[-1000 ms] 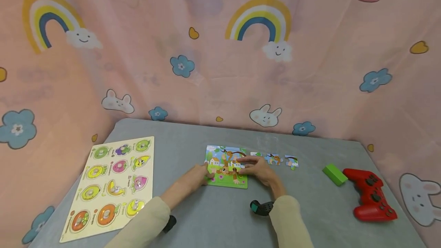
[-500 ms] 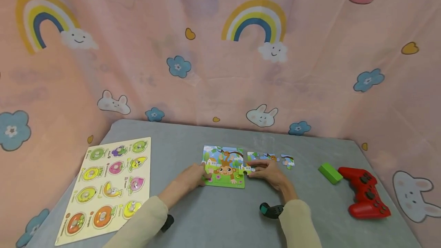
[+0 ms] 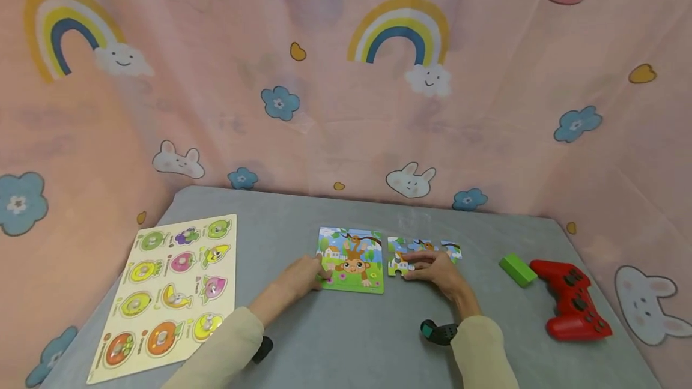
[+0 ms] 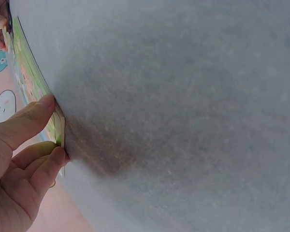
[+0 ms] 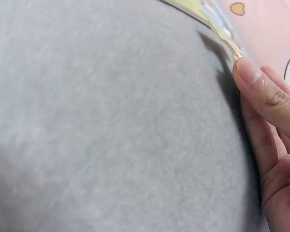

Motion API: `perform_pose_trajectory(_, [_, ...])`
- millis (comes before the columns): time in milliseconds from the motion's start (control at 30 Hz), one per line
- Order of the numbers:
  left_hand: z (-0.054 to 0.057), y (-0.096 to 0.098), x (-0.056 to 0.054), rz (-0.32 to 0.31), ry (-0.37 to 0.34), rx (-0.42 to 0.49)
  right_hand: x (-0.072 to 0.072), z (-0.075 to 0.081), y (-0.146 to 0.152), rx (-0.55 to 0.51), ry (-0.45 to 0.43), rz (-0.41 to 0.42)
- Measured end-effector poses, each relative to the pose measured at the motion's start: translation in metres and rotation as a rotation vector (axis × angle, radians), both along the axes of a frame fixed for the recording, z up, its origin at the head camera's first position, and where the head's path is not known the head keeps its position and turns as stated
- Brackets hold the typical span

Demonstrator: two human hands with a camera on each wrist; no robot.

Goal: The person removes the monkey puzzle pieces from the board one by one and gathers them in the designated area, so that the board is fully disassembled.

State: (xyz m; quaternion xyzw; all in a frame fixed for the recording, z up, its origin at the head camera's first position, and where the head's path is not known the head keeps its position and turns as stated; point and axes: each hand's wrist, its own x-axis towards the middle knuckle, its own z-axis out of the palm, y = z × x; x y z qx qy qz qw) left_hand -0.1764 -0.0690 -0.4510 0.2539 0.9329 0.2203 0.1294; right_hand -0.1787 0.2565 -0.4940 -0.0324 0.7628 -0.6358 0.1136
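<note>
A monkey-picture puzzle board (image 3: 354,263) lies on the grey table, its edge also showing in the left wrist view. My left hand (image 3: 303,274) holds its lower left corner. Up close, the left thumb (image 4: 36,116) lies on top of that corner, with curled fingers against the side edge. To the right of the board, my right hand (image 3: 437,272) pinches a jigsaw piece (image 3: 397,266) with a house printed on it, just below a row of loose jigsaw pieces (image 3: 397,244). The right thumb (image 5: 249,72) is at the piece's edge; the hand partly hides the row.
At the left lies a cream fruit knob-puzzle board (image 3: 162,299), close to the left sleeve. A green block (image 3: 518,270) and a red game controller (image 3: 575,302) lie at the right. A pink patterned curtain (image 3: 324,137) hangs behind the table.
My right hand has carried the house jigsaw piece off the board's right side to the spot below the loose pieces. The left hand stays at the board's corner. The head view has shifted slightly.
</note>
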Motion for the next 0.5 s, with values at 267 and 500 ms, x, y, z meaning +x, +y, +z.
perform_pose_trajectory(267, [0.0008,-0.0004,0.0037,0.001,0.003,0.003,0.0032,0.0046,-0.0002,0.209,0.140,0.002])
perform_pose_trajectory(500, [-0.0034,-0.0016,0.0002,-0.013,0.018,0.011,0.0035,0.0081,-0.0012,0.286,0.193,0.019])
